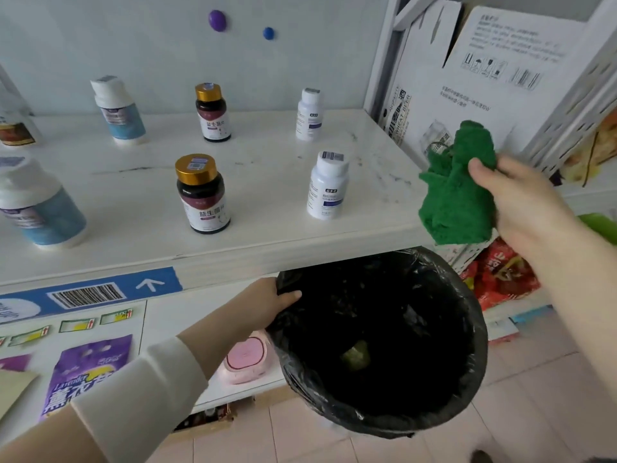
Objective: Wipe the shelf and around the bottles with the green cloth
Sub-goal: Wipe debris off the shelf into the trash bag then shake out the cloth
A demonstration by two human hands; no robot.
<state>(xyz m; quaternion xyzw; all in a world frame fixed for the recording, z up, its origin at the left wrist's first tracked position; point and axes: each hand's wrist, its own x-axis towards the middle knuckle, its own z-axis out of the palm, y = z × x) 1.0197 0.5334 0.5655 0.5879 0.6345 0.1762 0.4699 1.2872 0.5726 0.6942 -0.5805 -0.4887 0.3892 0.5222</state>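
At the far left I see a partly cut-off bottle [15, 130] at the frame edge and a large white-capped bottle with a blue label [40, 208] near the front of the white shelf [267, 182], with a smaller one like it [118, 110] further back. Toward the middle, two dark bottles with gold caps stand upright, one at the rear [212, 112] and one at the front [202, 194]. To their right are two white bottles with purple labels, rear [309, 115] and front [328, 185]. All stand apart from one another, and dark smudges mark the shelf top between them.

Below the shelf's front edge, my left hand [267, 304] is closed on the rim of a bin lined with a black bag [380, 342], held just under the lip of the shelf.

To the right, my right hand [521, 202] is clamped on the green cloth [457, 188], bunched up and hanging in the air off the shelf's right end, above the bin and touching neither. Behind it leans a white cardboard box [484, 78].
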